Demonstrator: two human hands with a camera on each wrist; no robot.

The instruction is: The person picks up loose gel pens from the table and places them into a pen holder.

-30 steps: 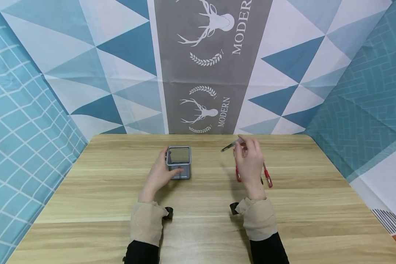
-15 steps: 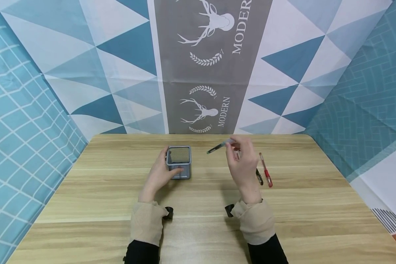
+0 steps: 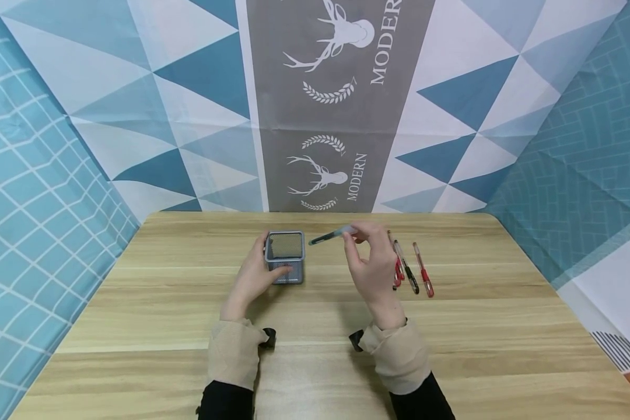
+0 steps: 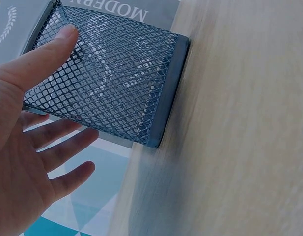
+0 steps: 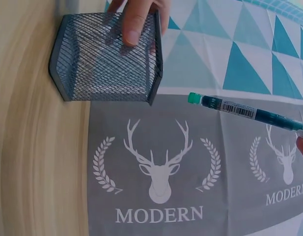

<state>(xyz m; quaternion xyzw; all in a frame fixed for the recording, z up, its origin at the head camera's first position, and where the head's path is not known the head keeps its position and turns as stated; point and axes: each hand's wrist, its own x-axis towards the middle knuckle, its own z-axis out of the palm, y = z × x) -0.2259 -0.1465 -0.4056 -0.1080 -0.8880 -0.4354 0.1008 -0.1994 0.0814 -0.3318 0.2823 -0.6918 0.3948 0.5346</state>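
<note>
A dark metal mesh pen holder (image 3: pixel 289 272) stands upright on the table, its square mouth facing up. My left hand (image 3: pixel 253 281) steadies it from the left, thumb across the near mesh wall and fingers round the far-left side. In the left wrist view the thumb lies on the mesh (image 4: pixel 112 73), while several fingers spread beside it. My right hand (image 3: pixel 373 271) pinches a pen (image 3: pixel 329 236) near its upper end. The pen slants toward the holder, its green tip (image 5: pixel 195 98) a short way right of the rim. A barcode label shows on its barrel.
Several pens lie on the wooden table (image 3: pixel 315 361) right of my right hand, among them a black one (image 3: pixel 410 277) and a red one (image 3: pixel 424 274). Other red pens are partly hidden behind the hand. A patterned cloth backdrop (image 3: pixel 320 116) rises behind the table's far edge.
My right hand has carried the pen leftward, bringing its tip close to the pen holder and uncovering pens on the table. The left hand and pen holder have stayed in place.
</note>
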